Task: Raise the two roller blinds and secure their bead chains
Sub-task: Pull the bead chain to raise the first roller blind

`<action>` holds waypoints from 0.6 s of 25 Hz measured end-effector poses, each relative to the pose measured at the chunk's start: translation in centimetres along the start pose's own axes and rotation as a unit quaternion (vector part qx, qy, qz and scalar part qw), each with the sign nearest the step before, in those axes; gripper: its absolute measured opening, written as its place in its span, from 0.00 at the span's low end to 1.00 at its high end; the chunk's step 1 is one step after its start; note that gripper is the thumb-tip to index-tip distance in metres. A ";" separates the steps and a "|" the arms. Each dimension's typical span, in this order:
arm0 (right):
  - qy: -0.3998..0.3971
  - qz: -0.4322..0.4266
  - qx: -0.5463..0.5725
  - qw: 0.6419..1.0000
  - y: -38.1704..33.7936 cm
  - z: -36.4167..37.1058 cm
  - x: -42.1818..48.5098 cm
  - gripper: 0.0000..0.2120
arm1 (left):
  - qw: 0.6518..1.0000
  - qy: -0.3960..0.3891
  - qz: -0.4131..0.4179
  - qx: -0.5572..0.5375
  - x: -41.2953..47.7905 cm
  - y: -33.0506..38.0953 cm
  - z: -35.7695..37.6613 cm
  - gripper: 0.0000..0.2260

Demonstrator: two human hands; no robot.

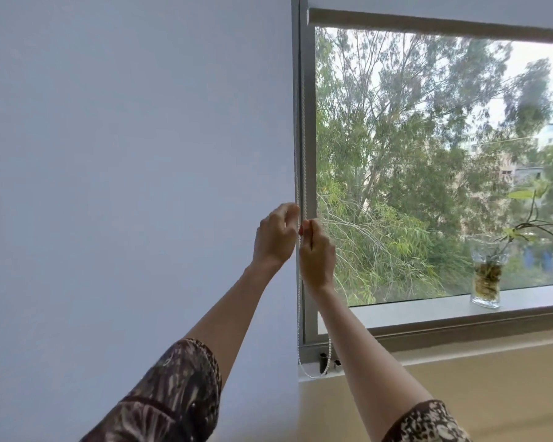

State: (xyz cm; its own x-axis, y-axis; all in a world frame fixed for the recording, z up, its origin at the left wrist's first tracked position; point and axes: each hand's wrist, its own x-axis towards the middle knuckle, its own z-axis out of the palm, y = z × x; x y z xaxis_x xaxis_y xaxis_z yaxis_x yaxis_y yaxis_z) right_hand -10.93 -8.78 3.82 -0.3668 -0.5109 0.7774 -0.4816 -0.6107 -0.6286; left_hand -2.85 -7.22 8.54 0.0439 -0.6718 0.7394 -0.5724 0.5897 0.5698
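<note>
The left roller blind [134, 173] hangs fully down, a pale blue-grey sheet covering the left half of the view. The right roller blind [428, 23] is rolled up near the top of the window, its bottom bar showing. A white bead chain [301, 138] runs down the window frame between the two blinds and loops at the bottom near a small clip [323, 362] on the sill. My left hand [276, 239] pinches one strand of the chain. My right hand [316, 255] grips the chain just beside and slightly below it.
A glass vase with a leafy plant cutting [487, 279] stands on the window sill [428, 311] at the right. Trees and buildings show through the glass. A beige wall lies under the sill.
</note>
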 end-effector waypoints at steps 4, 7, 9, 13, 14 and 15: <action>0.013 -0.022 0.004 1.000 -0.6 -0.6 -2.8 0.10 | 0.977 -0.008 -0.030 -0.209 0.0 4.3 0.2 0.13; 0.019 -0.029 -0.012 0.999 -1.3 -1.0 -3.8 0.09 | 0.957 0.015 -0.068 -0.282 -0.4 6.0 -0.1 0.13; 0.012 -0.038 -0.033 0.999 -1.6 -1.3 -5.3 0.08 | 0.947 0.032 -0.090 -0.307 -0.6 6.5 -0.5 0.13; -0.022 -0.003 -0.072 0.997 0.1 -2.0 -11.0 0.09 | 0.937 0.048 -0.132 -0.320 -2.2 5.9 -1.4 0.12; -0.044 0.013 -0.074 0.996 0.7 -2.3 -12.2 0.09 | 0.944 0.046 -0.135 -0.299 -3.0 5.2 -1.7 0.12; -0.069 0.025 -0.071 0.995 1.3 -2.5 -13.0 0.10 | 0.954 0.044 -0.129 -0.268 -3.8 4.4 -1.8 0.12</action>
State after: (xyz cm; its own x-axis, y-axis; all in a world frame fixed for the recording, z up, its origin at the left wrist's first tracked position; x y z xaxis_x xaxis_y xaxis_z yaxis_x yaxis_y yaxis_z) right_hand -8.80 -1.36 -7.06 -0.2849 -0.6231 0.7284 -0.5770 -0.4953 -0.6494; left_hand -4.01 -1.30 8.89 0.2096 -0.7988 0.5639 -0.0339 0.5704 0.8207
